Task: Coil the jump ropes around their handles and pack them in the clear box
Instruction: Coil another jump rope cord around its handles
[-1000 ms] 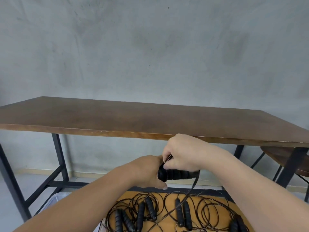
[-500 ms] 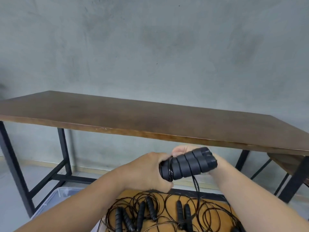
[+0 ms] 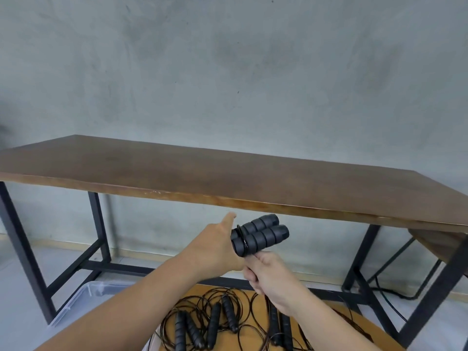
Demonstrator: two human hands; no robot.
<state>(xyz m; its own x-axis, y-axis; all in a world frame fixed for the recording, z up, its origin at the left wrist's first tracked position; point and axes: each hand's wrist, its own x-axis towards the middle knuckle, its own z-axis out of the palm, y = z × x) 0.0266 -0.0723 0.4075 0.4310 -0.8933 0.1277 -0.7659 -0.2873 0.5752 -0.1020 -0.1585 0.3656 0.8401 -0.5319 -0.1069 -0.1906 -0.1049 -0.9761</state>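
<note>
Two hands (image 3: 217, 245) are showing, two foam handles (image 3: 260, 235) are being held together, and six more handles (image 3: 229, 312) are lying below.

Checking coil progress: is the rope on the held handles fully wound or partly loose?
Partly loose. A few turns circle the handle pair at the left hand; the right hand grips cord below.

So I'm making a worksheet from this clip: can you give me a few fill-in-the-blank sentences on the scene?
1. The left hand grips a pair of ____ foam handles.
2. The right hand pinches the rope just ____ those handles.
3. Loose jump ropes lie on a low ____ surface.
4. The clear box stands at the lower ____ of the view.

Missing words: black; below; wooden; left
</note>
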